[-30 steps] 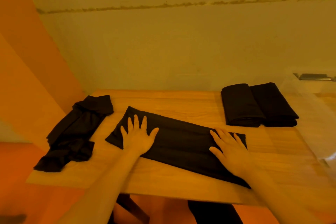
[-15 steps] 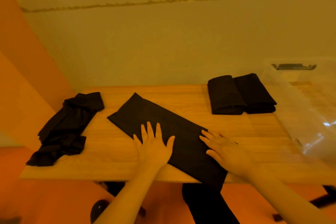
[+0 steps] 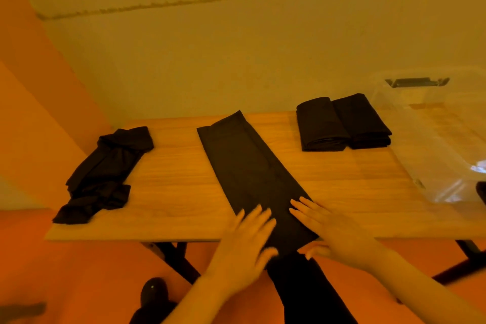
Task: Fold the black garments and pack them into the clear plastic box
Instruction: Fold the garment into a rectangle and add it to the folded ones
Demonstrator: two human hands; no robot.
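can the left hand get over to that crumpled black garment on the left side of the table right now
Probably yes. The left hand lies flat on the long garment, holding nothing, and only bare table shows between it and the crumpled garment.

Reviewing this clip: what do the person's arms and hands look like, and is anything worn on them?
Both forearms are bare as far as the frame shows, with no sleeves visible. The left hand and right hand show no gloves, rings, watch or markings. The left hand is slightly motion-blurred.

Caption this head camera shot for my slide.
Both hands flatten a long black garment on the wooden table.
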